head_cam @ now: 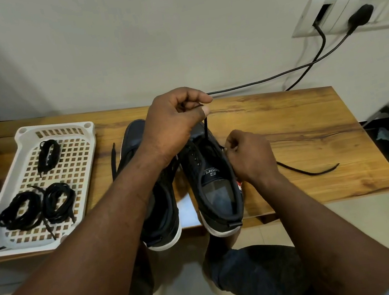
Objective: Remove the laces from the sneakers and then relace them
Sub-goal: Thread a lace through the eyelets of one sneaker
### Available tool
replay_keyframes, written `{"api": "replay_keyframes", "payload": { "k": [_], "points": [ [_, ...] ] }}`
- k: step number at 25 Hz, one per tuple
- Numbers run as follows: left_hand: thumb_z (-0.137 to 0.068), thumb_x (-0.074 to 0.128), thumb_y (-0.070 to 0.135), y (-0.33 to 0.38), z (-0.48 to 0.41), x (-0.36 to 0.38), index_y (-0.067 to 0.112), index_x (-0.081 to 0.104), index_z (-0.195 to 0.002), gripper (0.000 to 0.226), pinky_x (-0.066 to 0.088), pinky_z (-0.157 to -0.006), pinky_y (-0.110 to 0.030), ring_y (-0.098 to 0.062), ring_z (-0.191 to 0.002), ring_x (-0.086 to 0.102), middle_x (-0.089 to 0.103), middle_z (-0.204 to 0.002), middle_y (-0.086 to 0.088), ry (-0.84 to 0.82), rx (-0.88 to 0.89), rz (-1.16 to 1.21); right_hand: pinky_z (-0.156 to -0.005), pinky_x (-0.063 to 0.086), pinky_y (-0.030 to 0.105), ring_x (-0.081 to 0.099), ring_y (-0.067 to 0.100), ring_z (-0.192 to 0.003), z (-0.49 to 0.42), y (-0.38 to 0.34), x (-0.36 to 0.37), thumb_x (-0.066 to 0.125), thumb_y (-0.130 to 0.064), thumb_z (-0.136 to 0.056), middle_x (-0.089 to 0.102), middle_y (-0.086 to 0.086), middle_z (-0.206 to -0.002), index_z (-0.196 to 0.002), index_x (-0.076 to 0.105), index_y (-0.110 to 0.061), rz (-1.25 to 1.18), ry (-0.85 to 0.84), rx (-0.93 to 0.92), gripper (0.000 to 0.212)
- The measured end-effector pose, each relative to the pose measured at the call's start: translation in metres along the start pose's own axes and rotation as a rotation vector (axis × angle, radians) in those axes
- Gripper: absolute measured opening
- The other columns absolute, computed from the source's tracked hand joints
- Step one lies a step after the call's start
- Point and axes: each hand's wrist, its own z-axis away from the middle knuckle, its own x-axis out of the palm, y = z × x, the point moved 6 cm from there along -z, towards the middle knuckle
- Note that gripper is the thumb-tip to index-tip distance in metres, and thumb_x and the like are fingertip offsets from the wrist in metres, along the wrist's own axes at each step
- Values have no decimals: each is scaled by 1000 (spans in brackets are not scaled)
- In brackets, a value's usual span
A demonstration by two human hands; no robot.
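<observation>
One wide-angle view from the person's head, looking forward and steeply down, close above the wooden worktop (296, 121). Arms reach in from the near edge, placing the left hand (175, 122) and right hand (249, 155) mid-frame. The wall (125, 45) fills the far half; the floor (370, 211) lies nearest.
</observation>
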Motion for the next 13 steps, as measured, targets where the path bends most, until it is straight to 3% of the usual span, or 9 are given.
{"api": "replay_keyframes", "payload": {
  "k": [3,7,10,13],
  "points": [
    [-91,77,10,-4,1,0,20,80,-105,17,55,-81,-29,-12,-80,63,71,-94,-20,-26,-18,-17,-69,45,33,56,20,-89,-3,5,-3,64,-29,-95,59,-4,-92,-94,67,-25,206,-19,38,6],
    [-90,78,9,-11,0,-1,21,80,-101,16,55,-78,-21,-5,-79,66,75,-90,-8,-48,-54,-64,-81,53,36,62,13,-98,-9,1,-13,71,-24,-93,69,-10,-107,-112,72,-31,-40,-42,-77,20],
    [-90,78,9,-9,-1,-2,20,80,-101,16,56,-78,-21,-4,-78,66,75,-91,-10,-48,-46,-47,-79,54,35,64,11,-93,-4,-6,-13,71,-28,-95,70,-13,-102,-106,74,-34,38,-4,-159,13],
    [-89,79,9,-12,-1,-1,20,80,-100,15,57,-82,-27,-4,-78,65,75,-92,-11,-61,-56,-79,-75,60,37,67,15,-82,-2,9,-7,69,-27,-96,73,-7,-91,-95,73,-31,76,-30,36,6]
  ]
}}
